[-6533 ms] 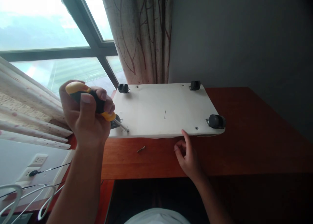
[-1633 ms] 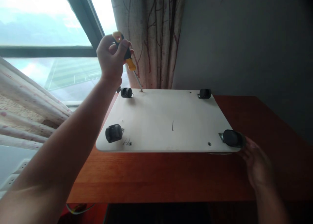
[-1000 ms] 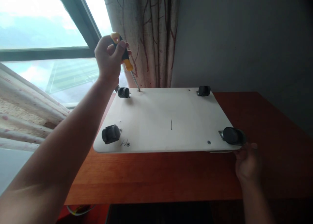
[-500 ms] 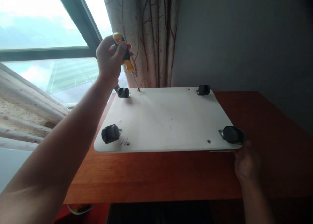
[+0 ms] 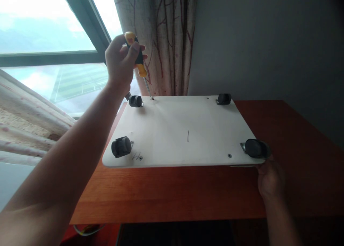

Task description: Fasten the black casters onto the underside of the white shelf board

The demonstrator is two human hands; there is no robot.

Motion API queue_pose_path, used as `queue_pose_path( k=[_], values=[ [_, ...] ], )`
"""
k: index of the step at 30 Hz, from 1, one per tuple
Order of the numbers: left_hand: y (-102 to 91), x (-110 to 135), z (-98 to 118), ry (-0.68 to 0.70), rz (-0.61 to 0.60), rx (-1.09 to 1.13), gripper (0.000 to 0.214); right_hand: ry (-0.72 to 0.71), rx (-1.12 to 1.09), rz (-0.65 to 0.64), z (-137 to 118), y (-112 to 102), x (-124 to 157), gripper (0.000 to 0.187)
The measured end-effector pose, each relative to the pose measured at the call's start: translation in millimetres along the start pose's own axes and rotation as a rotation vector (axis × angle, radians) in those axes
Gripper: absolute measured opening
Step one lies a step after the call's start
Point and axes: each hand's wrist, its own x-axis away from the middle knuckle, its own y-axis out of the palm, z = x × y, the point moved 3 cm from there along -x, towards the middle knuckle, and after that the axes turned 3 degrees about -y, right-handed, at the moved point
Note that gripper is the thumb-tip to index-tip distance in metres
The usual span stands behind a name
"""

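Observation:
My left hand point(image 5: 122, 61) is closed around the yellow and black handle of a screwdriver point(image 5: 141, 66). Its shaft slants down to a screw point(image 5: 152, 98) near the far left edge of a white board point(image 5: 182, 124), and the screw head stands a little above the surface. Black caster wheels sit at the board's corners, one of them a far-left caster point(image 5: 135, 101) close to the screw. At the near right corner, below a caster point(image 5: 254, 148), my right hand point(image 5: 271, 178) grips the edge of the board; its fingertips are hidden underneath.
The board lies on a reddish-brown wooden table point(image 5: 172, 195). Behind it hang a patterned curtain point(image 5: 172, 41) and a grey wall point(image 5: 255, 41). A window frame point(image 5: 99, 27) rises at the left. Below the table's front edge a pale cable point(image 5: 86, 233) shows.
My left hand and the screwdriver handle have shifted slightly upward, and the tip now sits just left of the screw head. My right hand stays at the board's corner.

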Motion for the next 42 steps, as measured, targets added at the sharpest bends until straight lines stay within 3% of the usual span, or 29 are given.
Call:
queue_pose_path(
  k=[22,34,42],
  values=[
    [2.8,1.0,-4.2,-0.001,-0.026,0.055,0.043,0.008,0.029,0.006,2.0,-2.0,0.0,0.044],
    [1.3,2.9,-4.3,-0.023,-0.061,-0.012,0.039,0.023,0.023,0.014,-0.2,0.3,0.6,0.039],
    [2.6,2.7,-3.2,-0.02,-0.023,-0.005,0.032,0.026,0.02,-0.007,-0.2,-0.2,1.4,0.041]
  ],
)
